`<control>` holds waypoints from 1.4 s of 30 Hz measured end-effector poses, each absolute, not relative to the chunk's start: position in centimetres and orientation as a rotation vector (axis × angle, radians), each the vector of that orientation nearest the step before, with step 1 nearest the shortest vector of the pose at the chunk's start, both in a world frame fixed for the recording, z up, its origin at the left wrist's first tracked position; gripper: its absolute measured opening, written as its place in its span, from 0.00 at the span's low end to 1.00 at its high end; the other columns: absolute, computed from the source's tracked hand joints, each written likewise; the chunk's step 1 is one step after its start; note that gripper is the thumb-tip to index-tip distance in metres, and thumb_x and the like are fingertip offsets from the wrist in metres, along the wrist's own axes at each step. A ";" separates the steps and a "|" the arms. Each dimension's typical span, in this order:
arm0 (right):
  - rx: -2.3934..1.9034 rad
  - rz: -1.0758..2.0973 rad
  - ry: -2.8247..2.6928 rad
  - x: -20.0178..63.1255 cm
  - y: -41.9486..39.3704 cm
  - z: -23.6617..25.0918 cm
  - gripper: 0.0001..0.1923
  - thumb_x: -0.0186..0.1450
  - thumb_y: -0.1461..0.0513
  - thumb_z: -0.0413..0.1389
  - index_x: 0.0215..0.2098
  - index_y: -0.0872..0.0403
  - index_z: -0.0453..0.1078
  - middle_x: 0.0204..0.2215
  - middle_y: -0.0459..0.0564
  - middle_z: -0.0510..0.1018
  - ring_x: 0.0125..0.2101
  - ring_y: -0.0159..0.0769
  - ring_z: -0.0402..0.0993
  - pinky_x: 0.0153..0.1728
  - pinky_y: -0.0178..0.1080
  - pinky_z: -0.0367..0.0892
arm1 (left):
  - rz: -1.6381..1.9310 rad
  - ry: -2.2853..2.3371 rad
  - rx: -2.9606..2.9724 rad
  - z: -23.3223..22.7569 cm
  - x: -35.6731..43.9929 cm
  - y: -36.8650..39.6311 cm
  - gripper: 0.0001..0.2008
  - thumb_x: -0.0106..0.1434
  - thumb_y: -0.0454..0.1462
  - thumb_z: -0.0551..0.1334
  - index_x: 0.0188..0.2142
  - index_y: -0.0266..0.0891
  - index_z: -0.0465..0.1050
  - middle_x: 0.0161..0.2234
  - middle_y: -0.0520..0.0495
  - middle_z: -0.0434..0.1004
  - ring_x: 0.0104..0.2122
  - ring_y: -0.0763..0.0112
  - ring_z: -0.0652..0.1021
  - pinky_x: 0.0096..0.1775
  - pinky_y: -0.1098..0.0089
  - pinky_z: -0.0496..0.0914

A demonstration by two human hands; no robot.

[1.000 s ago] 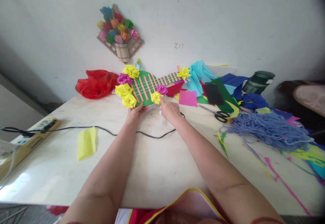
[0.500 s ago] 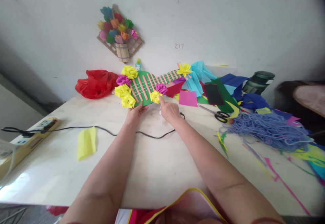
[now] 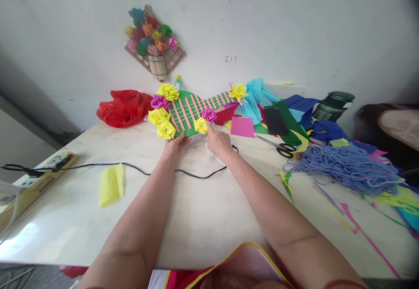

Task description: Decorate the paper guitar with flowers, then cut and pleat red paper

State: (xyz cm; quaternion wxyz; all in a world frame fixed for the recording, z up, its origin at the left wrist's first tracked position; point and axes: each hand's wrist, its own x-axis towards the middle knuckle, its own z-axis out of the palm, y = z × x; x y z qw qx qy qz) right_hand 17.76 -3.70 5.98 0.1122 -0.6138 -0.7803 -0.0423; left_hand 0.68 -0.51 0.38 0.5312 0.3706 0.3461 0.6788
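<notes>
A green guitar-shaped craft [image 3: 185, 129] with pink strips and pale strings leans up at the back of the table. Yellow paper flowers [image 3: 159, 117] and a purple one [image 3: 160, 102] sit along its left side. My left hand [image 3: 176, 145] grips its lower edge, fingers partly hidden behind it. My right hand [image 3: 218, 142] has its index finger stretched to the small yellow flower [image 3: 200, 125], below another purple flower [image 3: 209, 115]. The other right fingers are curled; a whitish thing shows beneath them, too blurred to name.
A black cord [image 3: 131, 166] runs from the power strip [image 3: 49, 177] towards my right hand. Left are a red plastic bag [image 3: 124, 108] and yellow paper [image 3: 111, 185]. Right lie scissors [image 3: 284, 150], a phone [image 3: 275, 121], blue yarn [image 3: 347, 166] and a dark green bottle [image 3: 333, 105].
The guitar craft has shifted very slightly to the right. Both hands keep nearly the same positions, with my right index finger still at the small yellow flower.
</notes>
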 end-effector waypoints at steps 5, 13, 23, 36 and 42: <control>-1.797 -0.147 -2.288 17.8 -3.4 5.7 0.31 0.65 0.64 0.40 0.65 0.58 0.37 0.37 0.58 0.77 0.37 0.43 0.74 0.39 0.41 0.64 | 1.611 0.833 0.893 0.4 0.7 -0.6 0.20 0.48 0.34 0.68 0.41 0.33 0.68 0.28 0.46 0.76 0.25 0.67 0.78 0.29 0.69 0.74; -1.721 -0.234 -2.332 17.9 -3.2 5.0 0.32 0.64 0.65 0.41 0.65 0.60 0.38 0.34 0.58 0.78 0.34 0.42 0.74 0.37 0.40 0.63 | 1.613 0.810 0.860 0.4 0.6 -0.4 0.18 0.49 0.33 0.67 0.40 0.33 0.68 0.28 0.46 0.77 0.25 0.67 0.78 0.29 0.70 0.74; -1.676 -0.314 -2.337 17.9 -3.1 4.5 0.33 0.63 0.67 0.41 0.65 0.61 0.37 0.34 0.59 0.78 0.33 0.42 0.74 0.35 0.39 0.63 | 1.621 0.809 0.829 0.5 0.6 -0.5 0.17 0.50 0.32 0.66 0.41 0.33 0.68 0.27 0.46 0.77 0.24 0.68 0.78 0.29 0.69 0.74; -1.673 -0.298 -2.318 17.9 -3.2 4.7 0.31 0.63 0.67 0.41 0.64 0.60 0.41 0.34 0.58 0.78 0.33 0.43 0.74 0.35 0.41 0.63 | 1.639 0.801 0.829 0.4 0.5 -0.4 0.18 0.49 0.33 0.67 0.41 0.34 0.68 0.28 0.47 0.76 0.25 0.68 0.78 0.30 0.70 0.74; -1.678 -0.322 -2.358 17.9 -3.4 4.7 0.34 0.63 0.66 0.41 0.65 0.62 0.33 0.36 0.61 0.77 0.34 0.43 0.74 0.36 0.41 0.63 | 1.646 0.797 0.828 0.4 0.5 -0.4 0.20 0.49 0.33 0.67 0.43 0.35 0.68 0.28 0.47 0.76 0.25 0.69 0.78 0.30 0.69 0.73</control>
